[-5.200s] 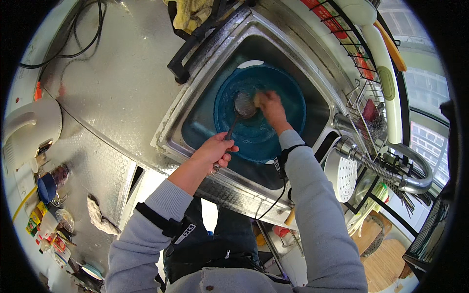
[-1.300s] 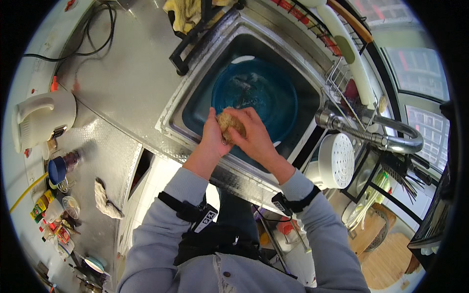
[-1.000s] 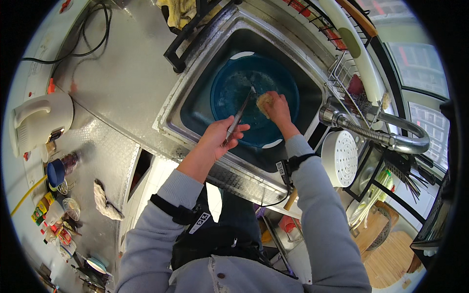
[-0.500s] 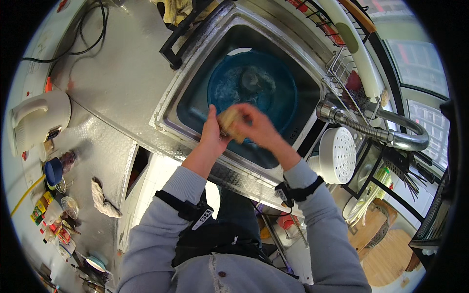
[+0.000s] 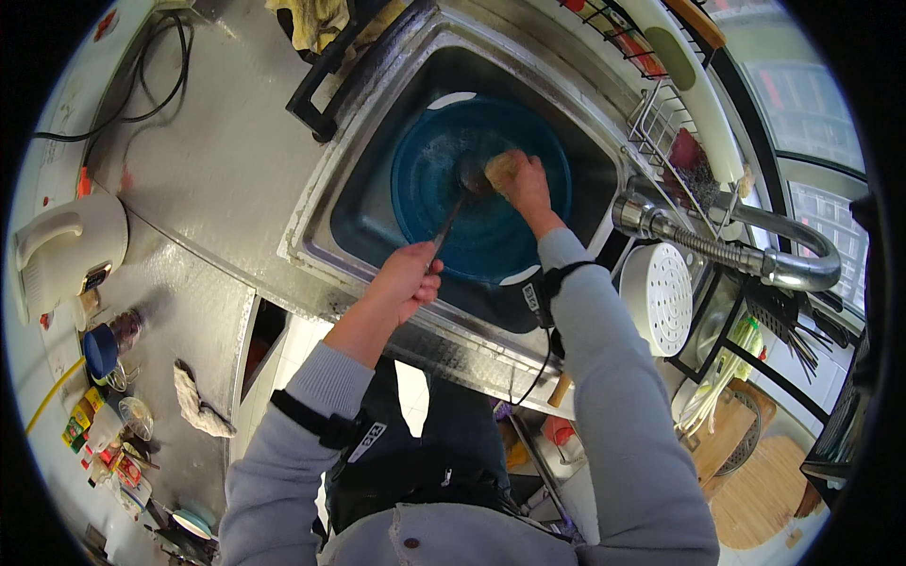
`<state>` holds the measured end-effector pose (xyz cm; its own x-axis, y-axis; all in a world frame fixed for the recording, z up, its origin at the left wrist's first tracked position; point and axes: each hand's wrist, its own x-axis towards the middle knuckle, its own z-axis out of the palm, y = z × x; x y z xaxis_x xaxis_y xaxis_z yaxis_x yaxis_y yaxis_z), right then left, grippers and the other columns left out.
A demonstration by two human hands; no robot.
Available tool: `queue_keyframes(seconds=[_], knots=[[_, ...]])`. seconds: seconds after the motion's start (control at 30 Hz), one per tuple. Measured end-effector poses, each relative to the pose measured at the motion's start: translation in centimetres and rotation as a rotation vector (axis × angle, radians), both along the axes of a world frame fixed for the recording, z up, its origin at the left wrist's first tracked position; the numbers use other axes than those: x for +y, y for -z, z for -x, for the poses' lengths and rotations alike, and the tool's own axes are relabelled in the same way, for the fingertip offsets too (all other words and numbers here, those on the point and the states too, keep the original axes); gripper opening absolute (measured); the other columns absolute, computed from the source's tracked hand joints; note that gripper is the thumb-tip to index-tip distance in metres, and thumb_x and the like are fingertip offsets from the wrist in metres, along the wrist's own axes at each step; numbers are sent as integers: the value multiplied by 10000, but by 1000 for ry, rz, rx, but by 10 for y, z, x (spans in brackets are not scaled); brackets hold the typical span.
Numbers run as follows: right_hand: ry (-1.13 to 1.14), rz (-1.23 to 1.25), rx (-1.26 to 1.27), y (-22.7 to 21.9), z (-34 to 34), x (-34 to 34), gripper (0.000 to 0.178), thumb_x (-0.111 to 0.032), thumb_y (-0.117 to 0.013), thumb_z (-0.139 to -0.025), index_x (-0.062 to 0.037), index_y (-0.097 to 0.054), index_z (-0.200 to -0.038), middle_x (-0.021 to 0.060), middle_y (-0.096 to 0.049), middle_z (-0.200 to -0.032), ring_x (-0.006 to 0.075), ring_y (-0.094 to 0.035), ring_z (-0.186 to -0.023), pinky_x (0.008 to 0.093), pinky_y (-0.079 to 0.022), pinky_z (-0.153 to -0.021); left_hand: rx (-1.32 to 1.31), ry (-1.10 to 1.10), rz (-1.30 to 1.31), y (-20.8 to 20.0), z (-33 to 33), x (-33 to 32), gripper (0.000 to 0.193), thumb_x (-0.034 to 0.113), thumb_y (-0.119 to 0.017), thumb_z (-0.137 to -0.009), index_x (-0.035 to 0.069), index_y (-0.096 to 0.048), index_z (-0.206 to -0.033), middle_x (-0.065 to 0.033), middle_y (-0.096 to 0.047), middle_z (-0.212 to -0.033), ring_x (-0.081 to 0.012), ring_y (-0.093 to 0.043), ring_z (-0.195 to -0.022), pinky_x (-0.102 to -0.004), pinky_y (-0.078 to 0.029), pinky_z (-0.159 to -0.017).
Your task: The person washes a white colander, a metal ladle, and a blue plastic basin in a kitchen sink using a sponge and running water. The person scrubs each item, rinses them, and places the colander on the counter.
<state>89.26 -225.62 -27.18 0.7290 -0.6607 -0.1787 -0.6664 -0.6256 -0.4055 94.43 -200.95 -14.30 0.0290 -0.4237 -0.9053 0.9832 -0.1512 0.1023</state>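
A long-handled metal ladle [image 5: 447, 224] reaches from my left hand [image 5: 401, 283] into a blue basin [image 5: 528, 241]. My left fingers are wrapped round its handle at the near side of the basin, and its round bowl lies toward the middle. My right hand [image 5: 527, 189] is closed on a tan scrubbing pad [image 5: 501, 168] above the basin, just right of the ladle's bowl. Some water shows in the basin, which sits inside a metal sink [image 5: 363, 179].
Right of the sink are a curved metal faucet [image 5: 703, 243], a white perforated basket [image 5: 658, 300] and a wire rack [image 5: 651, 127]. Farther right lie wooden boards [image 5: 755, 491]. On the left counter rest a crumpled cloth [image 5: 200, 401] and a white appliance [image 5: 80, 247].
My hands have come apart. The right one moved right and farther over the basin with the pad; the left one moved nearer to me, and the ladle's handle now shows.
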Motion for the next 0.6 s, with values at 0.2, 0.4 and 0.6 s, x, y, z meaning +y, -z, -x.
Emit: queue_keyframes(seconds=[0.2, 0.4, 0.6], knots=[[-383, -183, -4, 23, 2, 3, 470, -191, -661, -820, -143, -560, -1276, 173, -572, -1210, 386, -503, -1148, 469, -388, -995, 3, 6, -27, -2, -4, 8, 153, 194, -463, -1009, 75, -431, -1097, -47, -479, -830, -76, -342, -548, -192, -263, -429], [-381, -10, 264, 4, -15, 5, 432, -184, -656, -818, -144, -585, -1242, 140, -596, -1185, 361, -511, -1156, 460, -396, -998, 18, 34, -19, 8, -9, 11, 197, 209, -457, -1010, 81, -443, -1159, -29, -461, -826, -77, -348, -568, -200, -271, -436], [-528, -162, 37, 7, -12, 18, 399, -144, -646, -825, -132, -588, -1220, 154, -583, -1198, 354, -533, -1137, 479, -443, -961, 18, 8, -40, 9, -6, 15, 154, 205, -466, -1007, 78, -444, -1092, -42, -476, -831, -74, -354, -561, -196, -265, -431]])
